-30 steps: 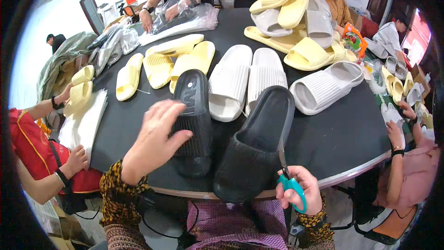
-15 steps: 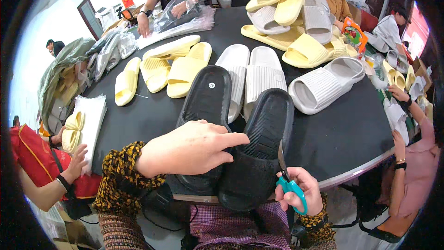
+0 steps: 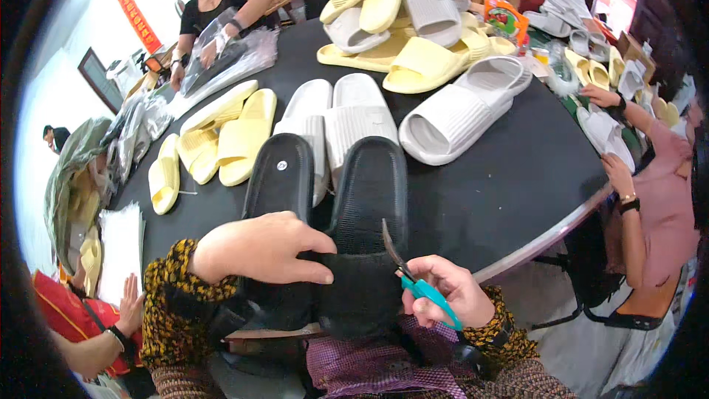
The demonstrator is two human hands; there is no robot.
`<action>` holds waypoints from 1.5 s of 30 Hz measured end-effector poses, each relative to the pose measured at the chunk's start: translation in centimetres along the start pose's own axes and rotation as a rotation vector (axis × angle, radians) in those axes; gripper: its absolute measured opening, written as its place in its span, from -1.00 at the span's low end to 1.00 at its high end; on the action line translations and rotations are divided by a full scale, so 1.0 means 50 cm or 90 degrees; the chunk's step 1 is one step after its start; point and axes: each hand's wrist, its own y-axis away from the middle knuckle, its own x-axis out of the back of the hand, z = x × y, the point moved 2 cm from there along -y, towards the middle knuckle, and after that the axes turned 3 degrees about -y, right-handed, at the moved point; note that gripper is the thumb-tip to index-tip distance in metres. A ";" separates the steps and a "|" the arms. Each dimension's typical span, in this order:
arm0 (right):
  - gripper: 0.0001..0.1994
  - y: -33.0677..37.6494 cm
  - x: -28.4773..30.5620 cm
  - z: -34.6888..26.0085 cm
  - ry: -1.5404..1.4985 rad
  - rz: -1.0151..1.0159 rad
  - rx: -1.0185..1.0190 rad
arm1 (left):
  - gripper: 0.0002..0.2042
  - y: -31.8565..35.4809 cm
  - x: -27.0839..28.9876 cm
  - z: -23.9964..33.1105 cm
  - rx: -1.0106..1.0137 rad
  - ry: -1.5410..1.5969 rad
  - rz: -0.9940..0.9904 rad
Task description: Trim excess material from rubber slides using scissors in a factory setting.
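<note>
Two black slippers (image 3: 369, 199) lie side by side at the table's near edge, toes toward me. My left hand (image 3: 258, 251) rests across the strap of the left one. Two of its fingertips are apart and point toward the right slipper's strap; its other fingers are hidden. My right hand (image 3: 450, 292) is closed round the teal handles of a pair of scissors (image 3: 428, 299). Their dark blades point up and to the left, over the right edge of the right slipper, just above its strap.
Pale grey slippers (image 3: 362, 122) and yellow slippers (image 3: 247, 137) lie beyond the black pair. More are piled (image 3: 428, 66) at the back. Clear plastic bags (image 3: 140, 129) lie at the left. Co-workers' hands are at the left, far side and right.
My left hand has drawn back from the right slipper's footbed to the straps. The scissors stay in my right hand, beside the right slipper. The view has shifted, so the table sits further left.
</note>
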 end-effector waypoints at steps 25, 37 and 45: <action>-0.43 -0.086 -0.022 -0.168 0.572 0.024 0.182 | -0.49 0.098 -0.061 0.003 0.012 0.710 0.766; -0.61 -0.246 0.023 -0.150 0.624 0.022 0.139 | -0.48 0.031 -0.041 -0.061 -0.021 0.702 0.819; -0.59 -0.234 0.047 -0.139 0.577 0.015 0.086 | -0.39 0.022 -0.065 -0.049 0.016 0.622 0.792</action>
